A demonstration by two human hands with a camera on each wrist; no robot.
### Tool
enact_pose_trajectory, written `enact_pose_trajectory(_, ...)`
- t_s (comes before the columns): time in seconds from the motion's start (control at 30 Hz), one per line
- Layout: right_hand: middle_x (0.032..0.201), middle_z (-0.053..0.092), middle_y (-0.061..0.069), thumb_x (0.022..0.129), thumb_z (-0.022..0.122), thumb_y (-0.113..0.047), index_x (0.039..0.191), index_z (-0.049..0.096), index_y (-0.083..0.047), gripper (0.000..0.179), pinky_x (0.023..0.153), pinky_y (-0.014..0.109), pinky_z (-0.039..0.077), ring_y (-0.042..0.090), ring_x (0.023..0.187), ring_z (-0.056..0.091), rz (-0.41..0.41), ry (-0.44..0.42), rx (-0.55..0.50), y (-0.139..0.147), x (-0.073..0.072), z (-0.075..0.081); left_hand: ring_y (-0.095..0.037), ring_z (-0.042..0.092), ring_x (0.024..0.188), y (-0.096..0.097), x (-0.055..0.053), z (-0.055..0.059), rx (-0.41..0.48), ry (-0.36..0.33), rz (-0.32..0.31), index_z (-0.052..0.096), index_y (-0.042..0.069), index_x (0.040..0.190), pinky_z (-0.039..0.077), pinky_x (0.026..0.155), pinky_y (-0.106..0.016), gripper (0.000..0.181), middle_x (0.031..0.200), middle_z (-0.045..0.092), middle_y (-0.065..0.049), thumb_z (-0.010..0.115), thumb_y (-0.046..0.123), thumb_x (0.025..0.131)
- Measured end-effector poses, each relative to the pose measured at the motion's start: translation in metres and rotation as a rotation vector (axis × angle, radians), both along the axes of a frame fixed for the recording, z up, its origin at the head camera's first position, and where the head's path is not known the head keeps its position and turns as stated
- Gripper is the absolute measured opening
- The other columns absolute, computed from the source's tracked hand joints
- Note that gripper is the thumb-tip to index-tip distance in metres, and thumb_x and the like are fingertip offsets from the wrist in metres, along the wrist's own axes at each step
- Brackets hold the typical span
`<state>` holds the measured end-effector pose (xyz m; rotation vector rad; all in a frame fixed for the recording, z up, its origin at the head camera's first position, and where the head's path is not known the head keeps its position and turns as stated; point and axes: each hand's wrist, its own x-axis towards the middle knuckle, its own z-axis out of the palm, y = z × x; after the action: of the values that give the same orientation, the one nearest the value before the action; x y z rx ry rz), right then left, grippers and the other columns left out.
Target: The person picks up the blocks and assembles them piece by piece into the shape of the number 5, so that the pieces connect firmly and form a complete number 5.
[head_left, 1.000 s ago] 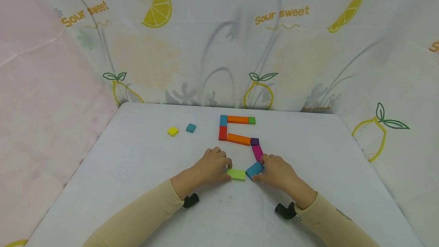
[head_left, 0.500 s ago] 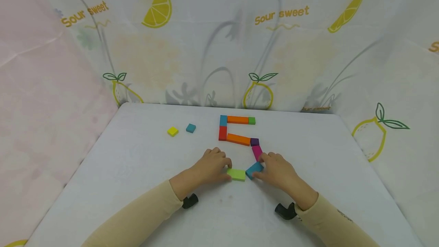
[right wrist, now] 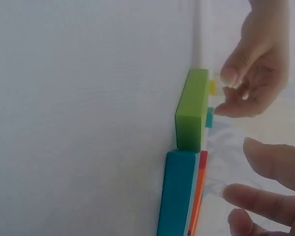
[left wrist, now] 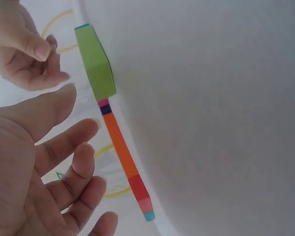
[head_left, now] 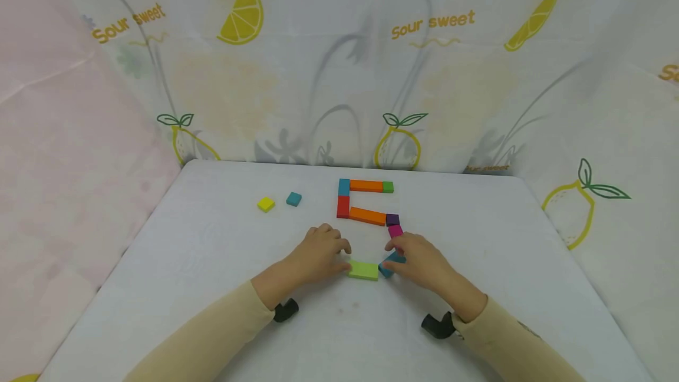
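Grip: left hand (head_left: 315, 255) and right hand (head_left: 424, 261) both wide and relaxed, holding nothing; whether the right thumb touches the blue block (right wrist: 178, 194) is unclear.
Lime block (head_left: 363, 271): lies flat between the hands, its end meeting or nearly meeting the blue block; any nudge is best given squarely, fingertip against its outer end.
Blue block: slants toward the pink block (head_left: 395, 231); light pressure from both sides should turn it most cleanly.
Pink block: partly hidden by right fingers, so lifting straight up seems safest.
Farther run: purple block (head_left: 392, 220), orange block (head_left: 368, 216) and red block (head_left: 343, 206), closely set; better left undisturbed.
Loose pieces: yellow block (head_left: 266, 204) and small blue piece (head_left: 294, 199), apart, leftward.
Desk (head_left: 345, 346): white, smooth-looking; blocks probably slide easily.
Backdrop (head_left: 297, 75): lemon-printed cloth.
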<state>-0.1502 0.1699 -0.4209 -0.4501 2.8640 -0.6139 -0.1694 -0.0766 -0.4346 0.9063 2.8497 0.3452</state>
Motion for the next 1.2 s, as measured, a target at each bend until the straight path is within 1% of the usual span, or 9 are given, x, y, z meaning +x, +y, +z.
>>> enact_pose_trajectory(0.23,0.087,0.057,-0.003,0.084,0.082,-0.031,0.104,0.075,-0.017,0.025,0.077,0.032,0.047,0.015,0.085,0.051,0.04,0.009,-0.008,-0.01,-0.001,-0.002,-0.022,0.05,0.108,-0.013,-0.007,0.001,0.063,0.043,0.047,0.074,0.022,0.113,0.041,0.093,-0.044,0.027,0.1,0.063,0.002,0.073,0.04,0.092)
enact_pose_trajectory(0.33,0.087,0.057,-0.005,0.083,0.083,-0.032,0.104,0.076,-0.018,0.025,0.078,0.032,0.048,0.014,0.086,0.051,0.052,0.011,-0.002,-0.015,-0.002,-0.001,-0.023,0.05,0.111,-0.019,-0.01,0.002,0.084,0.066,0.084,0.074,0.022,0.113,0.041,0.092,-0.043,0.027,0.103,0.064,0.002,0.073,0.039,0.092)
enact_pose_trajectory(0.43,0.086,0.056,-0.006,0.083,0.083,-0.032,0.104,0.077,-0.019,0.026,0.077,0.031,0.048,0.013,0.085,0.051,0.068,0.013,0.003,-0.019,-0.003,-0.002,-0.022,0.051,0.11,-0.025,-0.013,0.003,0.107,0.089,0.12,0.074,0.022,0.114,0.041,0.091,-0.041,0.028,0.104,0.065,0.003,0.074,0.038,0.091)
enact_pose_trajectory(0.6,0.085,0.056,-0.006,0.082,0.084,-0.031,0.106,0.078,-0.018,0.028,0.073,0.029,0.047,0.011,0.082,0.051,0.104,0.008,0.015,-0.024,-0.003,-0.005,-0.021,0.051,0.105,-0.033,-0.017,0.002,0.14,0.142,0.148,0.073,0.02,0.116,0.041,0.087,-0.04,0.03,0.102,0.065,0.003,0.075,0.036,0.091)
enact_pose_trajectory(0.73,0.086,0.056,-0.006,0.082,0.084,-0.03,0.106,0.078,-0.018,0.028,0.072,0.028,0.047,0.011,0.082,0.051,0.111,-0.011,0.015,-0.028,-0.002,-0.006,-0.021,0.05,0.102,-0.041,-0.021,0.0,0.172,0.173,0.182,0.073,0.018,0.117,0.041,0.085,-0.04,0.03,0.102,0.065,0.002,0.075,0.034,0.091)
enact_pose_trajectory(0.83,0.086,0.055,-0.005,0.083,0.084,-0.031,0.106,0.078,-0.017,0.028,0.071,0.026,0.046,0.01,0.081,0.05,0.112,-0.021,0.021,-0.029,-0.002,-0.007,-0.022,0.05,0.104,-0.047,-0.024,-0.002,0.184,0.188,0.2,0.072,0.016,0.118,0.041,0.085,-0.041,0.031,0.102,0.065,0.001,0.074,0.033,0.092)
enact_pose_trajectory(0.93,0.085,0.054,-0.005,0.083,0.083,-0.03,0.105,0.078,-0.016,0.027,0.069,0.027,0.044,0.011,0.079,0.048,0.122,-0.022,0.034,-0.03,-0.001,-0.008,-0.024,0.05,0.105,-0.051,-0.026,-0.003,0.186,0.193,0.209,0.072,0.015,0.118,0.041,0.085,-0.043,0.031,0.102,0.065,-0.001,0.074,0.033,0.092)
enact_pose_trajectory(1.07,0.085,0.052,-0.004,0.083,0.084,-0.03,0.105,0.078,-0.017,0.027,0.066,0.027,0.043,0.013,0.078,0.046,0.127,-0.03,0.056,-0.031,-0.001,-0.01,-0.026,0.051,0.106,-0.053,-0.028,-0.002,0.183,0.18,0.223,0.071,0.015,0.118,0.041,0.086,-0.046,0.032,0.102,0.066,-0.002,0.073,0.033,0.093)
enact_pose_trajectory(1.2,0.084,0.052,-0.005,0.083,0.084,-0.03,0.105,0.078,-0.018,0.026,0.067,0.026,0.044,0.012,0.078,0.047,0.123,-0.032,0.067,-0.032,-0.001,-0.012,-0.028,0.051,0.109,-0.055,-0.03,-0.002,0.172,0.16,0.252,0.071,0.015,0.119,0.042,0.089,-0.048,0.032,0.104,0.066,-0.003,0.072,0.034,0.093)
